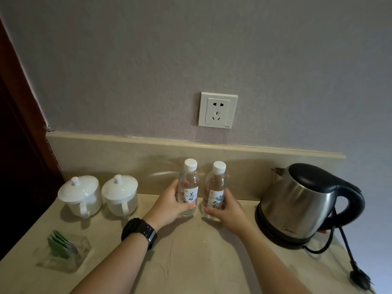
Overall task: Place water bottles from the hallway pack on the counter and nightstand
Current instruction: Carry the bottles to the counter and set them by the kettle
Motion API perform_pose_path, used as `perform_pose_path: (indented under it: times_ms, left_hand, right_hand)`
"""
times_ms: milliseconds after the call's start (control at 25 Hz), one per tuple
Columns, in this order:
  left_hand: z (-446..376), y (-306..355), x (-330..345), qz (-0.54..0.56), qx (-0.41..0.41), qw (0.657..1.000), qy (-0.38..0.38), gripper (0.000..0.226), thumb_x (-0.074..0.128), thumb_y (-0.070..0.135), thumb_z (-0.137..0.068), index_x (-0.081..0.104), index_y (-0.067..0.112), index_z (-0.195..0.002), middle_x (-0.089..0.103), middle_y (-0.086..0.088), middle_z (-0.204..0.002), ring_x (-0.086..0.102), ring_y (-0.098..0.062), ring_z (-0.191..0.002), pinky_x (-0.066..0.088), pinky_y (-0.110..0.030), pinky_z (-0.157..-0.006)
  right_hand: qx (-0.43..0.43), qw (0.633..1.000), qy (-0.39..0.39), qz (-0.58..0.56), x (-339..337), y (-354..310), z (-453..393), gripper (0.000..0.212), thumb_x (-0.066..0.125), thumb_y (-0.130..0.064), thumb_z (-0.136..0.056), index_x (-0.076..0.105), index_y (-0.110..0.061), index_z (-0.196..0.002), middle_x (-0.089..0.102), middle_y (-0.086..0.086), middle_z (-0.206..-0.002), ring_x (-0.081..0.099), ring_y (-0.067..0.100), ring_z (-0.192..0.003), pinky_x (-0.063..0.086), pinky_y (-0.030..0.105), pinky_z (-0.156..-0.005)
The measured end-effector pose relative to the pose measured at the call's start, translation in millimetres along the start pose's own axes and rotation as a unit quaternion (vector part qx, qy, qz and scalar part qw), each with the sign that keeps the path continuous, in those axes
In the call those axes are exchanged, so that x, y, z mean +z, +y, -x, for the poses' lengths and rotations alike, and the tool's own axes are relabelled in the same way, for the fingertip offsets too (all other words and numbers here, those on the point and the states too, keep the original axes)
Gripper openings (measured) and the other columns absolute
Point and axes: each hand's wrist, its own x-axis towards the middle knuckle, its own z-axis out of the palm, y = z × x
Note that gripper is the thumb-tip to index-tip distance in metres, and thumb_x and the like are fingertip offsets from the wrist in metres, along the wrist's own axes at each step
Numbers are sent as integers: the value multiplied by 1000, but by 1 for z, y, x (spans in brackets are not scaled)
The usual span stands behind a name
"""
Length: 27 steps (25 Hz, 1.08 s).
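Two small clear water bottles with white caps and white labels stand upright side by side on the beige stone counter, near its back wall. My left hand is wrapped around the left bottle from its left side. My right hand grips the right bottle low down from its right side. Both bottle bases rest on the counter. A black watch sits on my left wrist.
Two white lidded cups stand at the left. A clear holder with green sachets lies at front left. A steel electric kettle with black cord and plug stands at the right. A wall socket is above.
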Motion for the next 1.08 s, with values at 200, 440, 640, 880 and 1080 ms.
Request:
perform_pose_path:
  times_ms: [200,440,640,880,1080]
  left_hand:
    - [3,-10,15,18,-2,1000,20,52,81,24,-75,54,39,-117,73,20,-110,69,0,-101,53,-31,-91]
    - [6,-8,17,14,-12,1000,17,53,74,24,-83,48,35,-128,68,19,-118,63,8,-106,49,-28,-97]
    - [8,-1,14,-10,-21,1000,-7,51,70,23,-87,41,50,-118,60,30,-116,55,25,-99,43,-14,-86]
    - [5,-1,12,-20,-39,999,-26,56,68,26,-89,34,43,-130,56,30,-117,54,26,-96,43,-12,-87]
    - [32,9,3,-58,-45,997,19,87,75,40,-79,22,32,-147,33,21,-146,39,-3,-132,36,-35,-113]
  right_hand:
    - [-8,999,26,45,8,3,1,49,84,-31,-71,58,-38,-111,61,-14,-110,58,-3,-93,44,13,-74]
    - [-31,998,38,41,12,6,3,44,82,-30,-74,51,-51,-97,68,-20,-101,61,-6,-91,44,13,-74]
    - [-29,998,52,28,15,5,5,46,81,-32,-75,52,-43,-108,66,-20,-99,60,-6,-91,45,15,-75]
    - [-32,996,59,53,17,9,2,45,81,-36,-75,49,-45,-106,62,-23,-100,62,0,-97,49,20,-80]
    - [68,990,120,8,25,-2,11,102,87,-49,-61,37,-13,-143,45,6,-141,46,28,-133,43,38,-107]
